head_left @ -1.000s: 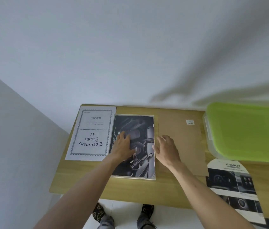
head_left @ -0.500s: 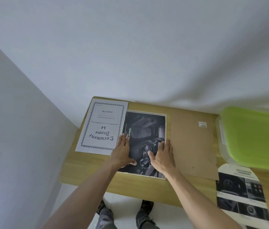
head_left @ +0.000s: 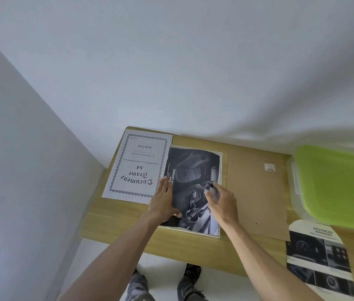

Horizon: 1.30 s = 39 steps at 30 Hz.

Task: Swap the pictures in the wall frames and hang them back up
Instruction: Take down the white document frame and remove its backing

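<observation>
Your left hand (head_left: pixel 164 200) lies flat and wide on the dark picture (head_left: pixel 193 187), which sits in the frame (head_left: pixel 220 192) on the table (head_left: pixel 115 227). Your right hand (head_left: pixel 222 203) pinches the picture's right side.

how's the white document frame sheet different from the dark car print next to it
The Document Frame sheet is white with a patterned border and black lettering; the dark car interior print is a dark photo. The sheet lies untouched, while the left hand presses flat on the print and the right hand works at its right edge. Both lie flat on the wooden table.
</observation>
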Each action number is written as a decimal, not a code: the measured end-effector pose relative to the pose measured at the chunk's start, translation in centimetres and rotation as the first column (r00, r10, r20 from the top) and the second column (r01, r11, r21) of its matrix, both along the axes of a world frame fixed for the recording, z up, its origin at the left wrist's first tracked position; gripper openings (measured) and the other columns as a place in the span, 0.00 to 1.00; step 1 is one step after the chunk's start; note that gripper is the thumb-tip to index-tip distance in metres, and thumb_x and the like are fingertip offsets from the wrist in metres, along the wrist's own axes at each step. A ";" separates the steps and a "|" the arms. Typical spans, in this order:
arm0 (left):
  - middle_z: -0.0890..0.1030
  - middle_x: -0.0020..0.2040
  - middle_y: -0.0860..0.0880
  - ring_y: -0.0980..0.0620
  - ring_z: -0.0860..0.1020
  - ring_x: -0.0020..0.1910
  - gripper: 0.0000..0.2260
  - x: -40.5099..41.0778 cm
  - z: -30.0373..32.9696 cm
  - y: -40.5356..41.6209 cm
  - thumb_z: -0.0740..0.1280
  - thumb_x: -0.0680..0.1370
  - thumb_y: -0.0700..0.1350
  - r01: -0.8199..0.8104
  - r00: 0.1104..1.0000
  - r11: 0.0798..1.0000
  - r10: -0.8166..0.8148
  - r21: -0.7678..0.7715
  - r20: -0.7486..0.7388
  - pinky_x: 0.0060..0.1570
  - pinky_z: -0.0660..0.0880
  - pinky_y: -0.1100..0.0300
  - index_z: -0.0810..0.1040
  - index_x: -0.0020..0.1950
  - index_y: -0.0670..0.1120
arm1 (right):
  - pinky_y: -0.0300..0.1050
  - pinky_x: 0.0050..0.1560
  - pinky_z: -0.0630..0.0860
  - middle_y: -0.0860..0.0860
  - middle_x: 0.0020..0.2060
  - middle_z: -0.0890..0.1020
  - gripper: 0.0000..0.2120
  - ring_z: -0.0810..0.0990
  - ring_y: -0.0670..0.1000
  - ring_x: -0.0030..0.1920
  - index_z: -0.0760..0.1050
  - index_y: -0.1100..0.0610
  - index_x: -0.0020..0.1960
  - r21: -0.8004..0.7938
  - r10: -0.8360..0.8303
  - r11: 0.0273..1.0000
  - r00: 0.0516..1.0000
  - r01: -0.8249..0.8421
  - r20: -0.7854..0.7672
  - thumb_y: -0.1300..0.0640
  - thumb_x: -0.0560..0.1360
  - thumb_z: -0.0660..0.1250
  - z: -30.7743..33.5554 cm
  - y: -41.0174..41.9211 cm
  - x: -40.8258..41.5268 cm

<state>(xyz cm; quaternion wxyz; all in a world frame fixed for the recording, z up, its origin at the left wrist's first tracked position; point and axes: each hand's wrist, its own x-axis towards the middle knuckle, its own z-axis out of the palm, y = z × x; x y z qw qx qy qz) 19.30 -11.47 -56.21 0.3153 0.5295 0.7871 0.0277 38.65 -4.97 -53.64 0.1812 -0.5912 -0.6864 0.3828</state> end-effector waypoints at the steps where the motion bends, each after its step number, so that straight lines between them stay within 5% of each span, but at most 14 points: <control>1: 0.36 0.80 0.48 0.50 0.35 0.78 0.59 -0.1 -0.1 0.0 0.78 0.67 0.56 0.000 1.000 1.000 0.000 0.006 0.008 0.76 0.55 0.50 0.38 0.80 0.42 | 0.42 0.58 0.74 0.41 0.50 0.78 0.13 0.78 0.48 0.55 0.77 0.53 0.64 -0.036 -0.076 0.997 0.994 0.074 -0.084 0.55 0.79 0.67 0.4 0.1 -0.2; 5: 0.37 0.80 0.46 0.48 0.36 0.78 0.58 -0.6 -0.1 -0.2 0.78 0.66 0.58 0.022 0.999 0.999 -0.023 0.030 0.047 0.78 0.47 0.50 0.41 0.80 0.43 | 0.42 0.41 0.79 0.43 0.45 0.79 0.21 0.83 0.52 0.44 0.71 0.55 0.69 -0.203 -0.339 0.929 0.931 0.308 -0.138 0.64 0.77 0.66 0.2 2.0 0.1; 7: 0.40 0.80 0.47 0.49 0.39 0.79 0.55 -0.8 0.0 -0.5 0.77 0.67 0.58 -0.016 0.997 0.998 0.011 0.063 0.080 0.78 0.46 0.50 0.44 0.81 0.45 | 0.42 0.34 0.74 0.46 0.41 0.80 0.17 0.80 0.51 0.38 0.77 0.56 0.63 -0.292 -0.372 0.900 0.920 0.325 -0.123 0.66 0.75 0.66 -0.2 3.1 0.7; 10: 0.50 0.81 0.48 0.49 0.48 0.80 0.49 -0.7 0.2 -1.2 0.76 0.68 0.58 -0.138 0.982 0.983 0.120 0.119 0.142 0.77 0.54 0.49 0.53 0.80 0.47 | 0.43 0.37 0.70 0.51 0.37 0.80 0.11 0.76 0.53 0.39 0.81 0.57 0.46 -0.475 -0.407 0.835 0.893 0.279 -0.191 0.70 0.75 0.65 -0.4 4.1 2.2; 13: 0.71 0.69 0.49 0.46 0.68 0.69 0.35 -0.2 0.5 -1.9 0.75 0.68 0.59 -0.244 0.959 0.945 0.203 0.216 0.198 0.67 0.71 0.49 0.67 0.70 0.52 | 0.46 0.42 0.76 0.53 0.43 0.84 0.13 0.80 0.54 0.43 0.79 0.56 0.50 -0.676 -0.532 0.706 0.789 0.212 -0.308 0.73 0.77 0.64 0.2 4.4 3.8; 15: 0.76 0.59 0.55 0.51 0.74 0.60 0.29 0.6 1.5 -2.3 0.75 0.68 0.58 -0.357 0.919 0.895 0.285 0.269 0.271 0.58 0.76 0.53 0.70 0.65 0.52 | 0.47 0.44 0.77 0.52 0.43 0.85 0.13 0.81 0.53 0.43 0.78 0.56 0.50 -0.722 -0.588 0.664 0.733 0.194 -0.343 0.73 0.77 0.64 0.3 4.4 4.8; 18: 0.80 0.52 0.56 0.57 0.79 0.50 0.22 1.5 3.1 -2.4 0.76 0.70 0.53 -0.578 0.778 0.774 0.428 0.258 0.459 0.48 0.80 0.60 0.74 0.60 0.53 | 0.50 0.54 0.77 0.53 0.47 0.85 0.14 0.83 0.53 0.45 0.78 0.57 0.56 -0.746 -0.648 0.641 0.648 0.181 -0.400 0.73 0.77 0.64 0.2 4.3 6.0; 23: 0.84 0.52 0.47 0.47 0.85 0.47 0.21 1.7 4.9 -2.5 0.74 0.72 0.35 -0.787 0.416 0.614 0.460 0.058 0.784 0.45 0.83 0.53 0.78 0.63 0.46 | 0.48 0.47 0.78 0.56 0.49 0.85 0.16 0.82 0.54 0.47 0.77 0.58 0.57 -0.740 -0.648 0.660 0.598 0.131 -0.472 0.74 0.76 0.62 1.5 2.4 6.7; 26: 0.84 0.53 0.45 0.44 0.84 0.48 0.20 0.6 6.1 -2.9 0.72 0.72 0.31 -0.743 0.414 0.667 0.393 0.056 0.821 0.43 0.83 0.54 0.79 0.61 0.47 | 0.48 0.45 0.79 0.57 0.53 0.85 0.20 0.84 0.54 0.48 0.73 0.58 0.62 -0.729 -0.635 0.680 0.563 0.083 -0.529 0.72 0.73 0.63 1.8 1.6 7.6; 28: 0.84 0.54 0.44 0.43 0.84 0.51 0.20 -0.9 6.7 -3.5 0.72 0.72 0.30 -0.697 0.451 0.713 0.353 0.076 0.820 0.45 0.83 0.54 0.81 0.60 0.48 | 0.46 0.44 0.80 0.58 0.51 0.84 0.13 0.84 0.53 0.44 0.73 0.59 0.59 -0.715 -0.630 0.696 0.529 0.060 -0.569 0.68 0.75 0.64 2.5 1.2 8.3; 30: 0.84 0.54 0.45 0.44 0.82 0.53 0.20 -2.4 7.5 -4.3 0.72 0.71 0.31 -0.631 0.517 0.769 0.317 0.104 0.795 0.45 0.82 0.57 0.81 0.60 0.49 | 0.49 0.53 0.79 0.60 0.53 0.80 0.07 0.82 0.55 0.47 0.75 0.60 0.53 -0.705 -0.630 0.706 0.514 0.065 -0.583 0.63 0.75 0.67 3.3 1.0 9.0; 32: 0.84 0.54 0.47 0.45 0.82 0.54 0.21 -3.8 8.4 -5.1 0.73 0.71 0.33 -0.569 0.562 0.814 0.280 0.118 0.779 0.46 0.82 0.56 0.82 0.61 0.49 | 0.53 0.62 0.75 0.60 0.57 0.80 0.14 0.80 0.58 0.53 0.76 0.59 0.58 -0.689 -0.607 0.720 0.555 0.082 -0.569 0.59 0.73 0.71 4.4 1.1 9.7; 36: 0.85 0.54 0.47 0.44 0.81 0.55 0.21 -6.1 9.3 -6.1 0.72 0.72 0.31 -0.526 0.538 0.848 0.271 0.066 0.799 0.51 0.82 0.48 0.83 0.60 0.49 | 0.54 0.57 0.78 0.56 0.62 0.81 0.33 0.81 0.58 0.61 0.71 0.52 0.71 -0.603 -0.408 0.797 0.751 0.017 -0.519 0.51 0.68 0.77 6.5 0.9 11.4; 39: 0.82 0.58 0.45 0.43 0.79 0.58 0.21 -6.5 9.6 -6.2 0.71 0.74 0.31 -0.517 0.496 0.855 0.262 0.039 0.828 0.52 0.81 0.46 0.81 0.63 0.50 | 0.56 0.57 0.79 0.53 0.58 0.84 0.29 0.84 0.55 0.56 0.74 0.49 0.68 -0.549 -0.242 0.834 0.860 -0.053 -0.450 0.55 0.69 0.78 7.9 -0.4 11.7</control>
